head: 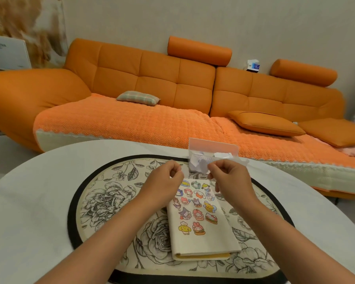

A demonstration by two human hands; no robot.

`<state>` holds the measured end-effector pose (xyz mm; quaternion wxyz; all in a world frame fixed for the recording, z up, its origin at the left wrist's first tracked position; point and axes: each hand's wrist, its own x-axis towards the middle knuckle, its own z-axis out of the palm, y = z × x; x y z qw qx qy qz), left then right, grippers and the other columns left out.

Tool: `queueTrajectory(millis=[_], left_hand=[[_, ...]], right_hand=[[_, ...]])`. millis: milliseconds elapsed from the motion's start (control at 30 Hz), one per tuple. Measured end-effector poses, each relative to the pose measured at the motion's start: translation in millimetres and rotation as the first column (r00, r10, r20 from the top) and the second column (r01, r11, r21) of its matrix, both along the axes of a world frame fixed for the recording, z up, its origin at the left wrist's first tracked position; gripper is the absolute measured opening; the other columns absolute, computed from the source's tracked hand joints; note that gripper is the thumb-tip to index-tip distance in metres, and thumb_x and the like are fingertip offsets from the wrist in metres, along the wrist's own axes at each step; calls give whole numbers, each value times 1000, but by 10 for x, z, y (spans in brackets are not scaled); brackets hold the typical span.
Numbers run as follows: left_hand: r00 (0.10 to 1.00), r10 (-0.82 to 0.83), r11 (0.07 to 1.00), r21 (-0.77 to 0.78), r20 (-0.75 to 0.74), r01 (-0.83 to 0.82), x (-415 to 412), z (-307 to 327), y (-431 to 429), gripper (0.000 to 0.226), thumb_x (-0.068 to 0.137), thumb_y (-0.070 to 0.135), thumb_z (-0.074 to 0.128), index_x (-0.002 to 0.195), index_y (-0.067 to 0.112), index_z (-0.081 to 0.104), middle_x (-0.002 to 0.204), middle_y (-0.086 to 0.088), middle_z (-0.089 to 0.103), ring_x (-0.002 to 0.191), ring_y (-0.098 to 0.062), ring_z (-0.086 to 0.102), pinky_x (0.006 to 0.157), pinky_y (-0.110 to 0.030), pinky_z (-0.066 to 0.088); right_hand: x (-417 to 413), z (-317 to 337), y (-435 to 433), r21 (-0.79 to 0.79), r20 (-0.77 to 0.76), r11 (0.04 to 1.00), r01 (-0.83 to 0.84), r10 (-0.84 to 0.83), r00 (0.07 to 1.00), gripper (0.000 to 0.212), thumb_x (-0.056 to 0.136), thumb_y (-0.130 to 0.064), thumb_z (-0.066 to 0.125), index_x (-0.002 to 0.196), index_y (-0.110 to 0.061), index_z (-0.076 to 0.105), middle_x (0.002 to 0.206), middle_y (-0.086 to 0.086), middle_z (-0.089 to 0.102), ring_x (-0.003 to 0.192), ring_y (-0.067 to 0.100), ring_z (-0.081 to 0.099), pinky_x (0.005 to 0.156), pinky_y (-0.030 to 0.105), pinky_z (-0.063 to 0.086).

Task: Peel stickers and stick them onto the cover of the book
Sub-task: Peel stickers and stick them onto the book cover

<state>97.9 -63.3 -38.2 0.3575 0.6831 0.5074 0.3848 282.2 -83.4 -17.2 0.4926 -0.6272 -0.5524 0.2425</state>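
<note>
A cream-covered book (205, 236) lies closed on a floral mat (111, 203), its cover bearing several cartoon stickers (195, 206) on its upper half. Both my hands hover just above the book's far end. My left hand (164, 181) has its fingers curled with thumb and forefinger pinched together. My right hand (228, 177) pinches a small pale, translucent piece (201, 171), a sticker or its backing. What my left fingers pinch is too small to make out.
A clear plastic box (213, 152) with crumpled white scraps stands at the mat's far edge, right behind my hands. The mat rests on a round white table (33, 201). An orange sofa (152, 89) with cushions fills the background.
</note>
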Motion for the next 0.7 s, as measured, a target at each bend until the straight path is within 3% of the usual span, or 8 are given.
queueTrajectory(millis=[67,233,400,567,700], left_hand=[[1000,13,1000,16,0,-13,-36,16,31,15,99,28,49,87,22,56,94,-8,67,83,-32,67,76,-47,53],[999,27,1000,11,21,-28,-107,14,88,15,98,31,51,84,30,58,89,-1,69,81,-27,69,76,-45,55],[1000,30,1000,10,4,-30,-147,-25,124,17,97,29,51,83,26,59,86,-3,70,65,-18,59,73,-44,55],[999,17,1000,-24,47,-16,-132,-22,137,18,95,27,52,80,19,59,72,-2,61,63,-17,53,75,-48,56],[998,14,999,-40,63,-11,-83,-10,131,18,94,24,52,84,12,60,71,0,57,63,-18,54,77,-49,56]], right_hand=[[50,21,142,22,68,999,36,-38,997,13,97,-22,64,89,-20,73,73,-3,75,43,13,55,43,25,44],[148,48,666,85,382,985,151,-172,908,9,94,-29,67,92,-26,75,80,-11,74,53,14,67,57,41,61],[201,18,1059,25,644,980,197,-166,747,23,94,-35,67,114,-26,74,105,-7,76,72,11,64,62,28,52],[154,-1,977,3,602,994,107,-87,793,22,96,-27,64,116,-28,72,112,-13,72,62,4,58,61,25,50],[94,0,655,43,546,999,-18,-8,838,17,94,-25,65,107,-34,72,106,-20,70,76,-1,60,70,27,52]])
